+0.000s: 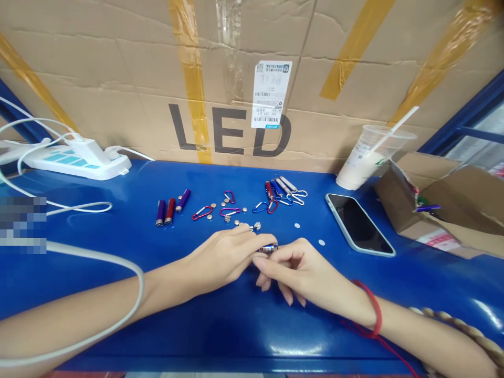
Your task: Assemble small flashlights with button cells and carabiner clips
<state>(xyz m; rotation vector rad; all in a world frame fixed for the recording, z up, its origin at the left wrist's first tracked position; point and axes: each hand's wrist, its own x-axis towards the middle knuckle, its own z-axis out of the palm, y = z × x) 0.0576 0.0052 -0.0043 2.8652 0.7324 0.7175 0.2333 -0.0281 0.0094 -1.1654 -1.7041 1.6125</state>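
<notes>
My left hand [232, 252] is closed around a small keychain flashlight [269, 248], whose blue and silver end shows between the fingers. My right hand [297, 268] meets it from the other side, thumb and forefinger pinched at the flashlight. The fingers hide most of its body. Just beyond the left fingers lies a small silver metal part [257, 226]. Several button cells [213, 205] are scattered among a red carabiner clip [202, 212] and a purple carabiner clip [230, 212]. Farther left are a red tube [169, 211] and two purple tubes [160, 212].
Several flashlights with clips [270, 190] lie grouped at the back. To the right are a phone [360, 224], a plastic cup with a straw [360, 157] and an open carton [409, 210]. A power strip [79, 160] and white cable [137, 283] occupy the left. A large cardboard box [129, 94] stands behind.
</notes>
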